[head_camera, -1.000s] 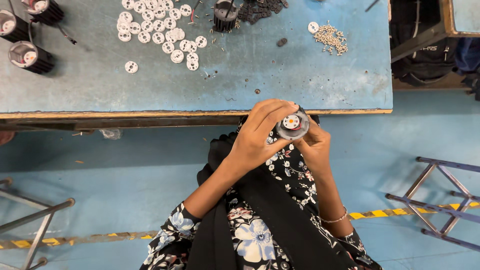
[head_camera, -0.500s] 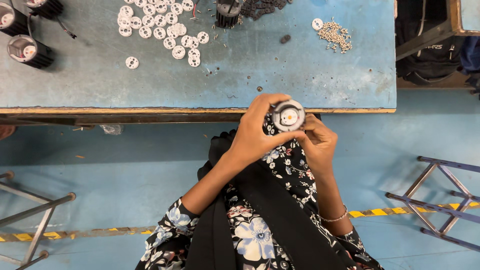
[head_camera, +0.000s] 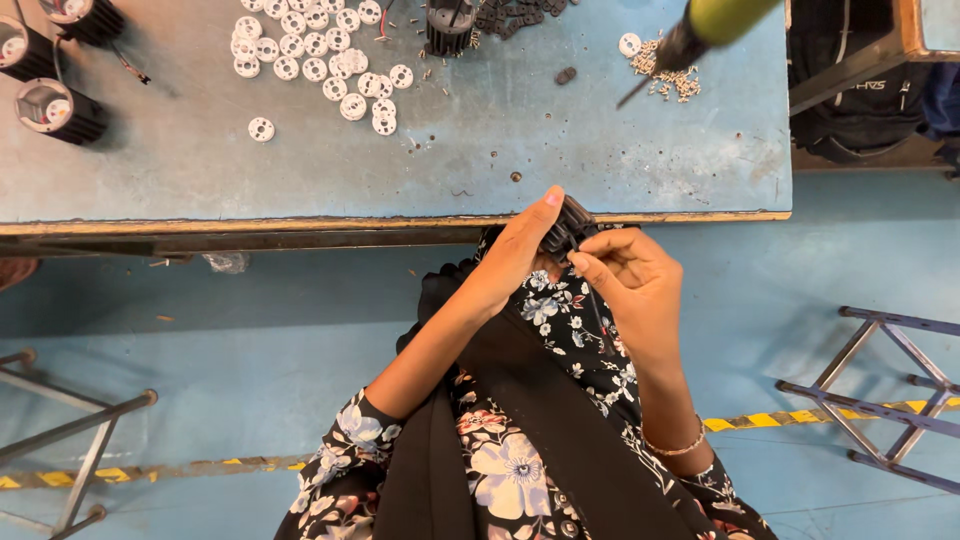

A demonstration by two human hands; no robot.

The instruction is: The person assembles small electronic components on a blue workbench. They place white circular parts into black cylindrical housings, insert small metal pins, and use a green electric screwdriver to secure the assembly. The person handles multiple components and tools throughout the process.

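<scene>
My left hand (head_camera: 515, 250) grips a small black ribbed cylinder, a finned lamp housing (head_camera: 566, 226), at the near edge of the blue worktable (head_camera: 600, 150). The housing is turned on its side, so only its dark fins show. My right hand (head_camera: 625, 275) is against its lower side, fingertips pinching at it and at a thin wire that hangs down. Both hands are held over my lap, just in front of the table edge.
Several white round discs (head_camera: 320, 60) lie at the table's back left. Three black housings (head_camera: 60, 108) stand at the far left, another (head_camera: 448, 22) at the back. A pile of small screws (head_camera: 665, 70) lies beneath a hanging green-handled screwdriver (head_camera: 700, 30). Metal stool frames (head_camera: 880, 400) flank me.
The housing has been turned from face-up, showing its white centre, to its side with black fins showing. A hanging screwdriver has come into view at the top right.
</scene>
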